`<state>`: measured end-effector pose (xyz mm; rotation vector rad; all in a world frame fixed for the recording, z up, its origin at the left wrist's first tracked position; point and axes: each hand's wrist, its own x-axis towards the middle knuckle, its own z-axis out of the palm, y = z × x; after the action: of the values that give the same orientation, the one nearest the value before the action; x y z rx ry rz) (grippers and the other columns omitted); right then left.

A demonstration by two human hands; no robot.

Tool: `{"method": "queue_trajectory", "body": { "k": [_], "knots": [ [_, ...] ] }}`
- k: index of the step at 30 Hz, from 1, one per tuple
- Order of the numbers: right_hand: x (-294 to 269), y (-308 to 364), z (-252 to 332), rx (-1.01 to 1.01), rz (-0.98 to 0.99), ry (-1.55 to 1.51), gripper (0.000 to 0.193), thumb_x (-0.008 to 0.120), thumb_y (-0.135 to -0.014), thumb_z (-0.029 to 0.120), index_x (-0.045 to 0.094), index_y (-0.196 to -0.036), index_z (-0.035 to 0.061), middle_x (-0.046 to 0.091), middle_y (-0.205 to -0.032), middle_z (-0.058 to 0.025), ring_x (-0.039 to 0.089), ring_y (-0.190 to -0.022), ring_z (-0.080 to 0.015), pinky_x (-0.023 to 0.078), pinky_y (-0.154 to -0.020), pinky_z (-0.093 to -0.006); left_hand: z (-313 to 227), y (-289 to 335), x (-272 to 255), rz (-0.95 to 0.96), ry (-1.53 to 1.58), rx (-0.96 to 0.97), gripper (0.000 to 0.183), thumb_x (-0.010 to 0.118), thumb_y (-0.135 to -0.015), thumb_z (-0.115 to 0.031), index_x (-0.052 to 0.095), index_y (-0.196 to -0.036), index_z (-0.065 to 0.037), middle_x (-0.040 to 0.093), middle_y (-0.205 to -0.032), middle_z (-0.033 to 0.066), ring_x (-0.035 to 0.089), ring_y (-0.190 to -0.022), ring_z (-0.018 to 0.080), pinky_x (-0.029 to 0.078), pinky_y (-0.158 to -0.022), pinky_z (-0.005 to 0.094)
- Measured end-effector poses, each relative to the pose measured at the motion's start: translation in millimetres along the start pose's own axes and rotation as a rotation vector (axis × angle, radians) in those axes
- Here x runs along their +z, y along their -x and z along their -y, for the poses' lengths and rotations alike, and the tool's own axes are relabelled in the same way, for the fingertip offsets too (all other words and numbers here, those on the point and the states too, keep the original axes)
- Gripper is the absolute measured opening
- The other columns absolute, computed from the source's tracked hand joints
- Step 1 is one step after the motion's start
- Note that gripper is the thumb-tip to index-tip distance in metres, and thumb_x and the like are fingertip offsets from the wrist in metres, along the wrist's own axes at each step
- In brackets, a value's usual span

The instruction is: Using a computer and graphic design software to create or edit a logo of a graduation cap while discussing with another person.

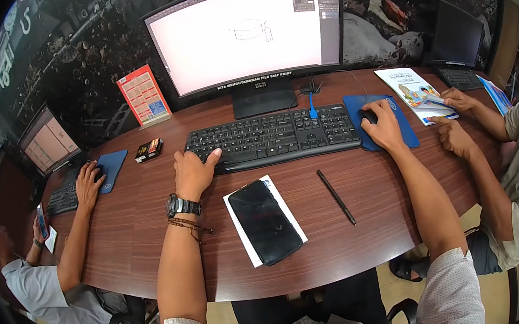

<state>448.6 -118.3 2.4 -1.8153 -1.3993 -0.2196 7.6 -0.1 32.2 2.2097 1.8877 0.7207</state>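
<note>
My left hand (194,172) rests at the left end of a black keyboard (276,136), thumb stretched out over the lower keys, the other fingers partly hidden behind the hand. A watch and a beaded bracelet are on that wrist. My right hand (386,124) is wrapped over a black computer mouse (368,116) on a blue mouse pad (406,135), right of the keyboard. Behind the keyboard stands a wide curved monitor (227,50), showing a small line drawing on a white canvas beside tool panels.
A black phone (266,222) lies on white paper, with a black pen (336,197) to its right. Farther back are a small dark box (149,150) and a red desk calendar (144,95). At right, another person touches a booklet (406,86); at left, another person uses a computer.
</note>
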Motion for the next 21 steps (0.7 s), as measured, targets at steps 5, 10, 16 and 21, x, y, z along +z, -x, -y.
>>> {"method": "queue_trajectory", "body": {
  "k": [5,10,16,21],
  "knots": [
    [-2.1,0.7,2.5,0.02,0.01,0.005,0.034,0.065,-0.078,0.018,0.067,-0.109,0.0069,0.057,-0.116,-0.0149,0.06,-0.108,-0.0371,0.049,-0.093,-0.0434,-1.3,0.4,0.0,0.006,-0.005,0.002,0.08,0.069,-0.085,-0.06,0.063,-0.102,0.018,0.052,-0.119,0.0326,0.056,-0.111,0.0491,0.051,-0.09,0.0526],
    [-1.8,0.6,5.2,0.025,0.006,-0.003,0.034,0.066,-0.078,0.018,0.067,-0.11,0.0067,0.057,-0.116,-0.0146,0.06,-0.108,-0.0366,0.05,-0.092,-0.043,3.1,-0.3,0.8,-0.012,-0.015,0.024,0.079,0.069,-0.086,-0.059,0.063,-0.101,0.018,0.053,-0.118,0.0325,0.056,-0.11,0.049,0.051,-0.09,0.0526],
    [-2.1,-0.7,2.1,0.025,0.008,-0.007,0.034,0.068,-0.077,0.018,0.068,-0.109,0.0056,0.057,-0.116,-0.0146,0.06,-0.107,-0.036,0.05,-0.093,-0.0422,0.5,-1.1,0.8,0.014,-0.014,0.036,0.08,0.069,-0.084,-0.06,0.064,-0.1,0.018,0.053,-0.117,0.0323,0.057,-0.109,0.0492,0.05,-0.09,0.0529],
    [0.3,-0.2,-0.5,0.008,-0.001,-0.037,0.034,0.068,-0.077,0.018,0.069,-0.109,0.0059,0.057,-0.115,-0.0158,0.061,-0.107,-0.036,0.05,-0.093,-0.0418,3.3,-1.0,0.7,0.007,-0.006,0.053,0.081,0.07,-0.083,-0.061,0.064,-0.099,0.018,0.053,-0.117,0.0323,0.057,-0.109,0.0495,0.05,-0.09,0.053]
  ]
}}
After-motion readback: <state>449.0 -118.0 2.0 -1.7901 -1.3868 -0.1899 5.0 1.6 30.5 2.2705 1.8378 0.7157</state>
